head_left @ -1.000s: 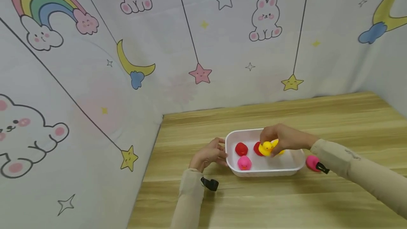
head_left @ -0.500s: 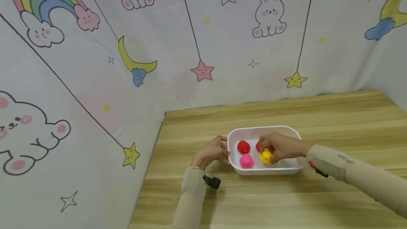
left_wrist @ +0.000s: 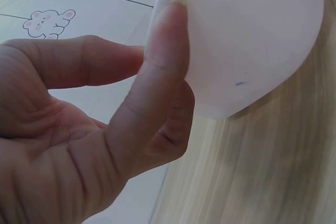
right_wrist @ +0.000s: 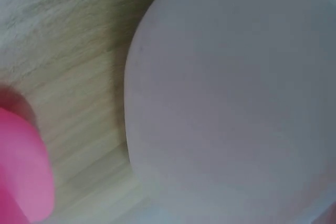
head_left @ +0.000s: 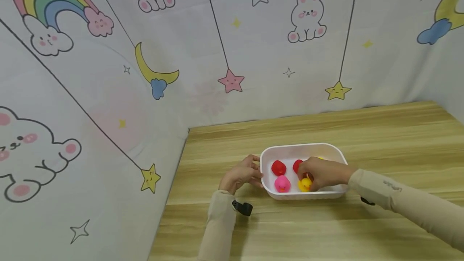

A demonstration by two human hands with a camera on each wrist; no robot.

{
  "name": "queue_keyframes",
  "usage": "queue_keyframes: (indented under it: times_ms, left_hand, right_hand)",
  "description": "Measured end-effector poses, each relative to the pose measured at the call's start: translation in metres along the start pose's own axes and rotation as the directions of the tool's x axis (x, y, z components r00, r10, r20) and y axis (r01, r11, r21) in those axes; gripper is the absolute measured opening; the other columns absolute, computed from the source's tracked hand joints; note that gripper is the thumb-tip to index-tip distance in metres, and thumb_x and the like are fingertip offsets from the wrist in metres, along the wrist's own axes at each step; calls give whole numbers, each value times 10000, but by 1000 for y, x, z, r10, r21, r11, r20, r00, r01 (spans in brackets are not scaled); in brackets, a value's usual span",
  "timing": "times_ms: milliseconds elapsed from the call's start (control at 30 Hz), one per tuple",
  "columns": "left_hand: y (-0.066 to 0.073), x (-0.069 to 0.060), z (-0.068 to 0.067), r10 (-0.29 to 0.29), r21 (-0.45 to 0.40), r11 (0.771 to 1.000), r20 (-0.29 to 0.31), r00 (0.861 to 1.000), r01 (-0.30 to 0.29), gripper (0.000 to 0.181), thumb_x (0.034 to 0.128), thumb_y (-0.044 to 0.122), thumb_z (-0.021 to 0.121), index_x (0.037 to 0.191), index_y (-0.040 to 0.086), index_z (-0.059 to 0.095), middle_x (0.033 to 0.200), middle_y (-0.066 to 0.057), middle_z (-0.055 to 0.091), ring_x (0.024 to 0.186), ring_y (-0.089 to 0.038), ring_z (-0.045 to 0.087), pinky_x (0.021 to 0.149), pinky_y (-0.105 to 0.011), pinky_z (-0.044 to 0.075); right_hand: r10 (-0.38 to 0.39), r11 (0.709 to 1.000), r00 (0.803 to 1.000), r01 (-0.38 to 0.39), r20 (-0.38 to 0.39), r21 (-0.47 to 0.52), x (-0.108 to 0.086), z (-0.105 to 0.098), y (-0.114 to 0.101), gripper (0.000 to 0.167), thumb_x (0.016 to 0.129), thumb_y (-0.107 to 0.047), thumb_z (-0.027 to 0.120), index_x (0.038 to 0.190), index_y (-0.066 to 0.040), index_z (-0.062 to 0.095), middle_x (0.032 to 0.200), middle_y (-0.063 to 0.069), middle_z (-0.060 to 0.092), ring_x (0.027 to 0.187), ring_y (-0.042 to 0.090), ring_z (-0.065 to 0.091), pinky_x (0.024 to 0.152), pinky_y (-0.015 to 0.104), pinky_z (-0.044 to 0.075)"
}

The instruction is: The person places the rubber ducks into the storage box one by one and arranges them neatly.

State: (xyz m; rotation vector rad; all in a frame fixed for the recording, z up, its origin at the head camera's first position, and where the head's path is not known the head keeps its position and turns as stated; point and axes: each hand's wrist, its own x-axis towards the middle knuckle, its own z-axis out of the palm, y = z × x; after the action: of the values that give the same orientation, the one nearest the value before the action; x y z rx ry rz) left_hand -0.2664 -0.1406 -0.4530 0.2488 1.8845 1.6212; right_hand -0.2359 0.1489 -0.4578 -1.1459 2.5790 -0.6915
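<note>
A white plastic tub (head_left: 337, 148) sits on the table. In it are two red toy pieces (head_left: 278, 168), seen from above, the second partly behind the right hand, and a pink rubber duck (head_left: 282, 183). My right hand (head_left: 322, 171) reaches into the tub and pinches a yellow rubber duck (head_left: 305, 184) beside the pink one. A bit of yellow (head_left: 321, 158) shows past that hand. At the tub's left end, my left hand (head_left: 241, 174) holds the rim; the left wrist view shows its thumb (left_wrist: 168, 35) against the outer wall.
The wooden table (head_left: 290, 228) meets a printed cloth wall (head_left: 272, 104) at the back and left. In the right wrist view, a pink object (right_wrist: 23, 166) lies on the table outside the tub's right end; the right sleeve (head_left: 398, 192) covers that spot in the head view.
My right hand has brought the yellow duck down and nearer the tub's front, beside the pink duck. The pink thing outside has become hidden behind the sleeve. My left hand stays at the rim.
</note>
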Motion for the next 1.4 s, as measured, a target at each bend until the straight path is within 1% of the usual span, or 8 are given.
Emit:
queue_keyframes:
  times_ms: [267, 433, 600, 833, 1067, 1133, 1233, 1400]
  left_hand:
    - [1, 0, 0, 4, 12, 1000, 12, 1000, -4, 548, 897, -149, 550, 1391, -70, 326, 1141, -290, 548, 717, -226, 628, 640, -351, 654]
    - [0, 0, 1, 3, 3, 1000, 1, 1000, -3, 558, 887, -154, 565, 1390, -70, 339, 1110, -265, 553, 725, -243, 632, 628, -345, 652]
    - [-3, 1, 2, 9, 5, 1000, 3, 1000, -9, 556, 886, -159, 561, 1387, -73, 336, 1087, -246, 546, 722, -238, 623, 629, -343, 652]
    - [-2, 3, 0, 9, 28, 1000, 9, 1000, -10, 561, 897, -143, 563, 1400, -74, 323, 1100, -243, 540, 730, -228, 618, 680, -388, 658]
    - [-2, 2, 0, 7, 25, 1000, 7, 1000, -7, 563, 900, -148, 558, 1408, -77, 326, 1130, -276, 541, 745, -244, 625, 653, -364, 656]
    - [-2, 2, 0, 4, 21, 1000, 7, 1000, -4, 564, 900, -143, 560, 1410, -76, 328, 1139, -281, 540, 748, -247, 627, 656, -367, 656]
    - [-2, 1, 0, 0, 24, 1000, 7, 1000, 0, 566, 902, -134, 564, 1414, -71, 329, 1150, -284, 539, 760, -251, 628, 677, -385, 657]
    - [-2, 0, 0, 2, 30, 1000, 1, 1000, -2, 571, 898, -137, 572, 1412, -58, 336, 1136, -263, 538, 808, -285, 626, 695, -397, 657]
  right_hand:
    - [23, 993, 1000, -24, -15, -113, -2, -1, -2, 252, 743, -124, 865, 928, -188, 706, 817, -169, 579, 763, 72, 512, 689, 244, 518]
    - [74, 997, 997, -74, -18, -23, -9, -7, -4, 376, 753, -169, 900, 1089, -129, 736, 995, -99, 669, 807, 116, 560, 697, 243, 564]
    - [93, 994, 992, -88, -90, 65, -28, -22, -2, 410, 773, -148, 886, 1143, -97, 717, 1054, -4, 682, 851, 166, 599, 730, 303, 603]
    - [173, 973, 959, -131, -226, 191, -63, -40, 3, 475, 813, -181, 855, 1241, -80, 677, 1187, 92, 696, 1071, 344, 639, 900, 566, 583]
    - [291, 935, 914, -210, -281, 286, -95, -49, 2, 560, 807, -202, 855, 1319, -92, 656, 1356, 145, 624, 1260, 460, 521, 972, 720, 473]
    - [309, 921, 905, -207, -292, 331, -104, -50, 4, 565, 807, -177, 852, 1333, -118, 654, 1383, 147, 605, 1283, 441, 508, 971, 730, 466]
    - [314, 904, 901, -188, -298, 383, -116, -51, 10, 585, 817, -128, 831, 1365, -115, 628, 1396, 118, 602, 1289, 244, 542, 975, 680, 498]
    - [277, 875, 920, -123, -277, 468, -133, -50, 29, 648, 834, -31, 782, 1426, 9, 524, 1403, 124, 598, 1220, -55, 521, 996, 370, 546]
